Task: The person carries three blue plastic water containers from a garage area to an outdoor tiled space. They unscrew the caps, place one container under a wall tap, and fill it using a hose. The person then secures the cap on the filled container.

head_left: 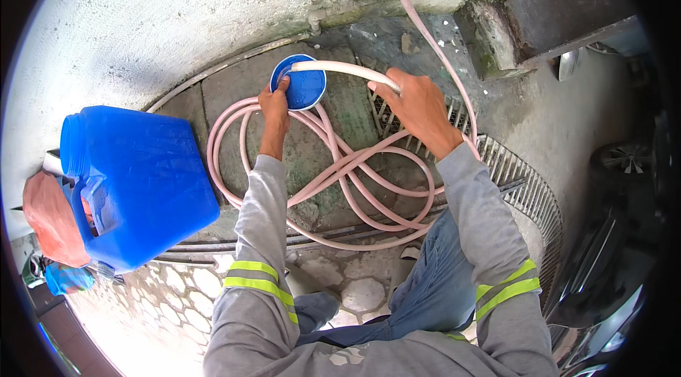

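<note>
In my left hand (275,104) is a round blue lid (306,86) with a pale rim, tilted so its wet-looking inside faces up. The thumb presses inside the rim and the other fingers are hidden under it. My right hand (420,107) grips a pale pink hose (347,66) a little behind its end. That open end lies over the lid, close to my left thumb; clear water seems to run from it. To the left, a large blue jerrycan (152,178) lies on its side with its threaded neck uncovered.
Loops of the hose (344,164) lie on the wet concrete below my hands. A metal drain grate (525,192) curves along the right. A rough white wall (191,15) stands ahead. An orange-red bag (53,214) sits beyond the jerrycan, and a dark car (603,249) stands far right.
</note>
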`<state>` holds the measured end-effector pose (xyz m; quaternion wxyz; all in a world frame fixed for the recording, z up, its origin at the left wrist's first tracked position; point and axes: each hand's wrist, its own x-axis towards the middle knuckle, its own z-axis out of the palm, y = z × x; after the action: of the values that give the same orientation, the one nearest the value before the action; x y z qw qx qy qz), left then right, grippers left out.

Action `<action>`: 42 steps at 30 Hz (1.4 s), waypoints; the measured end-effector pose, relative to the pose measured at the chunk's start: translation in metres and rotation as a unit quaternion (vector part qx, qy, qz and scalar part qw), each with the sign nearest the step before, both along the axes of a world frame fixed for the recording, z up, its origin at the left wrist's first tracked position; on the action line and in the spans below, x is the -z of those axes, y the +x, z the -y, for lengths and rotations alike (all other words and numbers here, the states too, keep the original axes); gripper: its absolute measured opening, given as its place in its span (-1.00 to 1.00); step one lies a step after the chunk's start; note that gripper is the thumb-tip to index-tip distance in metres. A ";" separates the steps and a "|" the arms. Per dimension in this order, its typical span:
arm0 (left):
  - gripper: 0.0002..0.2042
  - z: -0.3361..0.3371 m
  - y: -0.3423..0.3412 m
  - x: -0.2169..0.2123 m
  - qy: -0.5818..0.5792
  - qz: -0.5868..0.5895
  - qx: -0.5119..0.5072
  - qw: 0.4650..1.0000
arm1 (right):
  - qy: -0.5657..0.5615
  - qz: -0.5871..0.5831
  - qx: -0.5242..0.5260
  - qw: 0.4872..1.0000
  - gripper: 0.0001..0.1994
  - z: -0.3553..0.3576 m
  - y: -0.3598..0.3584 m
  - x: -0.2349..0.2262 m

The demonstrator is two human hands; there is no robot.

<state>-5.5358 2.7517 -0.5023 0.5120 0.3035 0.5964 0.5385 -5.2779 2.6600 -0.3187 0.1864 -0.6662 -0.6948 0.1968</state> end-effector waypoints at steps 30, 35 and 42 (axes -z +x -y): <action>-0.73 0.002 -0.064 -0.206 0.241 -0.635 0.120 0.724 | 0.089 -0.012 0.032 0.995 -0.53 -0.027 -0.004 0.020; -0.63 0.063 -0.089 -0.261 0.082 -0.343 -0.022 0.935 | 0.067 -0.036 0.007 0.997 -0.53 -0.034 0.004 0.033; -0.47 0.272 -0.171 -0.254 0.202 -0.601 0.178 0.753 | 0.076 -0.016 -0.015 0.997 -0.52 -0.041 0.005 0.049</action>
<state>-5.7069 2.4800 -0.2483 0.0613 0.7614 0.5939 0.2525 -5.2728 2.7015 -0.3681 0.2450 -0.6366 -0.7143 0.1568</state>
